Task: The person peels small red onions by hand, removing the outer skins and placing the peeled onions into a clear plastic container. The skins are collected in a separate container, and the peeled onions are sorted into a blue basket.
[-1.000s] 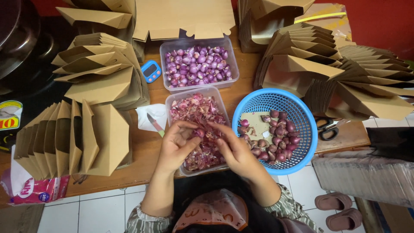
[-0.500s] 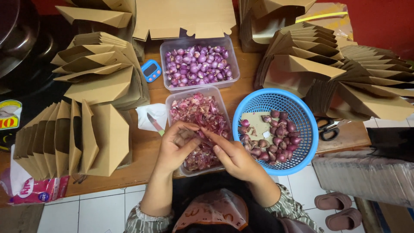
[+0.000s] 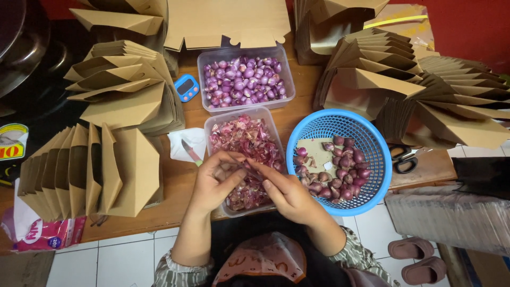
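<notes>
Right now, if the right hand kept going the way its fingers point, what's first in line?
The right hand points up-left at the left hand, so it would likely meet those fingers first, over the tub of peels; depth is unclear.

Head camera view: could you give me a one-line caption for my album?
Both hands, left hand and right hand, meet over a clear tub of shallot skins beside a blue basket.

I see my right hand has slid from about 3 o'clock toward 9, its fingertips now meeting my left hand over the tub of peels.
</notes>
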